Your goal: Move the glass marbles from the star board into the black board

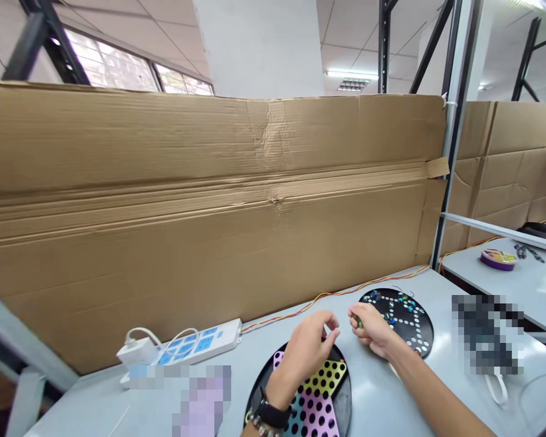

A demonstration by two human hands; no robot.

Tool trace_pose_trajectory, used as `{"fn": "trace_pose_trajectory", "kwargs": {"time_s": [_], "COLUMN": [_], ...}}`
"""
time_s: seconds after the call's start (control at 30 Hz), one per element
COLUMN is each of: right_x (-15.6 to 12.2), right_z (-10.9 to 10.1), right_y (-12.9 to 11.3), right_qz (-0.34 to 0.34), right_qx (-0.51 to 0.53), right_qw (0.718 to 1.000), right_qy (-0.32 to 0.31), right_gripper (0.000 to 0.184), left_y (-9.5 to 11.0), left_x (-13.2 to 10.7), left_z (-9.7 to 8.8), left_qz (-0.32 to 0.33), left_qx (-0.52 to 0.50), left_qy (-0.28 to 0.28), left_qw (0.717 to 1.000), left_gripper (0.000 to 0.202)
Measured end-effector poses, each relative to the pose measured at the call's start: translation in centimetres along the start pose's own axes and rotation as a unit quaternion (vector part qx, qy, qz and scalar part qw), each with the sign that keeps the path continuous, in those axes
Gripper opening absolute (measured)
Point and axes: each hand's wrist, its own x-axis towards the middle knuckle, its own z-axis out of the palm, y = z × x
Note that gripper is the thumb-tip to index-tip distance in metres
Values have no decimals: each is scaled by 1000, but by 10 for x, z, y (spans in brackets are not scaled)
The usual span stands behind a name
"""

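Note:
My left hand (306, 347), with a dark watch and a beaded bracelet at the wrist, hovers over a round black game board (344, 405). Its thumb and fingers curl together in a pinch; whatever they hold is too small or hidden. The board carries yellow, pink and blue panels (317, 414) dotted with dark holes, partly covered by my left hand and forearm. To the right, my right hand (372, 328) is closed in a loose fist around green marbles (358, 321). It is in front of a second round black board (424, 331) with white spots and several marbles on it.
A white power strip (218, 340) with a plugged-in charger (139, 353) lies at the left. Behind the table (377, 400) stands a cardboard wall (200, 261), with coloured wires (321, 296) along its foot. Blurred-out items (486, 334) lie at the right and left.

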Motion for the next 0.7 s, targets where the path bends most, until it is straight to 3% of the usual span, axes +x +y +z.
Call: {"fn": "trace_pose_trajectory", "kwargs": {"time_s": [0.07,0.13,0.2,0.3,0.53,0.7], "right_x": [1,2,2,4,0,-5], "right_z": [-10,-21,-32,-42,-40,-35], "right_y": [-1,0,2,7,3,-4], "right_qz": [-109,-165,-151,-112,-96,-120], "right_qx": [-186,-354,-470,-556,-628,-607], "right_qw": [971,905,850,805,750,757], "right_qy": [104,169,184,172,185,210], "right_gripper": [24,23,15,8,19,21], "left_y": [1,4,8,12,10,9], "left_x": [-2,-5,-7,-9,-7,-8], "left_z": [0,3,8,13,16,17], "left_qz": [-49,-76,-85,-92,-97,-89], "left_qx": [49,91,110,107,83,77], "left_qy": [-88,-146,-166,-167,-192,-220], "left_qw": [994,982,976,976,973,968], "left_gripper": [16,20,23,24,24,21]}}
